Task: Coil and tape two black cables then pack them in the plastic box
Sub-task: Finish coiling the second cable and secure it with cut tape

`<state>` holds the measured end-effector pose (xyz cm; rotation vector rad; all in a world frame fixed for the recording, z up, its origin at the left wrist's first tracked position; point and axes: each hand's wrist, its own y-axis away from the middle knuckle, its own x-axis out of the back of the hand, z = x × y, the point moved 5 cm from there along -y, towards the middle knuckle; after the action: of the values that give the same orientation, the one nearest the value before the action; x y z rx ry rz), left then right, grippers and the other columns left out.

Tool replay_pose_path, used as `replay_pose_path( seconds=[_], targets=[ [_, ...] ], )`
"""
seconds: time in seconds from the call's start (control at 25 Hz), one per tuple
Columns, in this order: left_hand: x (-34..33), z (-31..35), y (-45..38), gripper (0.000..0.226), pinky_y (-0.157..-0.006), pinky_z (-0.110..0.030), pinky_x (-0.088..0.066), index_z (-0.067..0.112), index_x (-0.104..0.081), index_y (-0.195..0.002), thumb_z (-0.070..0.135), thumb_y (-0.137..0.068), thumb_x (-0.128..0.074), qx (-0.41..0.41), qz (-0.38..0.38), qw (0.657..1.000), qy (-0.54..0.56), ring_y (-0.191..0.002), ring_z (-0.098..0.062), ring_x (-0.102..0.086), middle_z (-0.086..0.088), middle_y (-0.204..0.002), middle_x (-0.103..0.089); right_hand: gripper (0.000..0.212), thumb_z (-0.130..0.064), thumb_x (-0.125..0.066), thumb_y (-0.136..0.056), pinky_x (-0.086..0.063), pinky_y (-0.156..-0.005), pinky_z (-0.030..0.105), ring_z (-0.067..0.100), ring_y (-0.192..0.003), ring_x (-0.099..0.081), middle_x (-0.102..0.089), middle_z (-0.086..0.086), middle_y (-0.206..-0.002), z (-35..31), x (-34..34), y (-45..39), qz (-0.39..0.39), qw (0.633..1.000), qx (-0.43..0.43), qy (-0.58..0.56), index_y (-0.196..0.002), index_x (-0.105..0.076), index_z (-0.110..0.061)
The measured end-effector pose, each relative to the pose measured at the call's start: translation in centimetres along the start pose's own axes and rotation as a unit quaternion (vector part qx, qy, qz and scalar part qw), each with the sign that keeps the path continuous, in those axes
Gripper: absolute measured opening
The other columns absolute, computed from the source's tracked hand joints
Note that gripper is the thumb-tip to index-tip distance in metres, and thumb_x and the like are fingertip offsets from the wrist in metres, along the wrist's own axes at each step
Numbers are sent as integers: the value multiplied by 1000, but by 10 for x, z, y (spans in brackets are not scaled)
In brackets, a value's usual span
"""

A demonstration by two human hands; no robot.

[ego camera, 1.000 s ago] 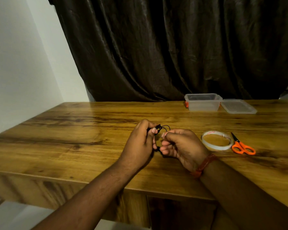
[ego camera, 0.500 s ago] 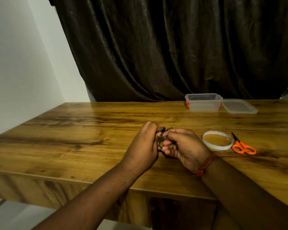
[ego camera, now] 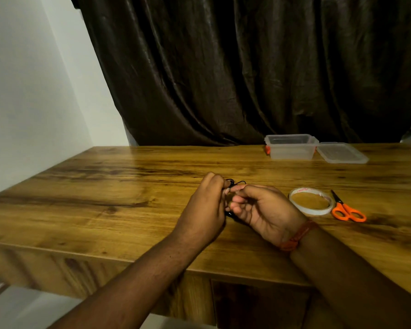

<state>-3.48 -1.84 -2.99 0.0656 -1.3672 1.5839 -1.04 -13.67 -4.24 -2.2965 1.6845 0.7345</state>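
Observation:
A thin black cable (ego camera: 235, 182) is bunched between both hands over the middle of the wooden table (ego camera: 105, 198); only small loops show above the fingers and a bit below them. My left hand (ego camera: 205, 207) is closed around the bundle from the left. My right hand (ego camera: 261, 210) pinches it from the right, fingertips touching the left hand's. Most of the cable is hidden by the fingers. A second cable is not visible. The clear plastic box (ego camera: 291, 147) stands open at the back right, with its lid (ego camera: 342, 153) lying flat beside it.
A roll of clear tape (ego camera: 310, 204) lies flat just right of my right hand. Orange-handled scissors (ego camera: 348, 210) lie beside the roll. A dark curtain hangs behind the table and a white wall runs along the left.
The hands have drawn closer together around the cable, and the visible loops above the fingers are smaller than a second ago. Tape, scissors and box have not moved.

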Motion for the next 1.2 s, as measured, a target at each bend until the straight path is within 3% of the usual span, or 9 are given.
replay_pose_path(
  seconds=[0.12,0.28,0.44,0.72,1.04,1.2],
  targets=[
    [-1,-1,0,8,-67,-21,-42,14,-53,-100,7,-96,-51,-6,4,1000,-9,-81,-4,-45,7,-98,-44,17,5,-47,-93,-52,-42,20,14,-45,-61,-58,15,-68,0,-1,1,-14,999,-16,-37,-88,-63,4],
    [0,0,0,6,-64,-9,-34,15,-52,-99,10,-98,-51,-3,1,1000,-15,-79,2,-44,10,-96,-41,19,5,-46,-93,-52,-43,20,13,-46,-61,-64,12,-62,0,-3,2,-27,998,-25,-60,-84,-62,3],
    [-1,0,-1,9,-63,-10,-32,17,-50,-95,8,-96,-53,-12,1,1000,-17,-77,2,-38,9,-95,-42,20,4,-45,-93,-52,-42,19,13,-46,-61,-63,12,-62,1,-5,2,-38,997,-32,-65,-84,-62,3],
    [-3,-6,-2,5,-69,-14,-36,12,-58,-97,10,-96,-53,1,-10,1000,2,-83,-6,-48,4,-94,-54,18,4,-44,-94,-52,-43,20,14,-47,-62,-62,11,-60,1,-4,1,-42,997,-26,-57,-86,-61,2],
    [-1,-10,-3,20,-70,-6,-34,28,-50,-90,10,-95,-58,32,-4,999,20,-87,2,-49,9,-92,-51,21,-3,-51,-95,-52,-43,20,15,-48,-62,-60,11,-63,0,-2,1,-48,999,-17,-18,-81,-66,2],
    [-1,-8,-2,11,-71,-5,-35,18,-57,-91,7,-94,-58,25,-8,1000,1,-83,0,-47,7,-94,-50,20,-6,-54,-94,-51,-42,19,14,-47,-61,-59,10,-65,0,-2,2,-49,999,-14,-1,-80,-66,1]
  ],
)
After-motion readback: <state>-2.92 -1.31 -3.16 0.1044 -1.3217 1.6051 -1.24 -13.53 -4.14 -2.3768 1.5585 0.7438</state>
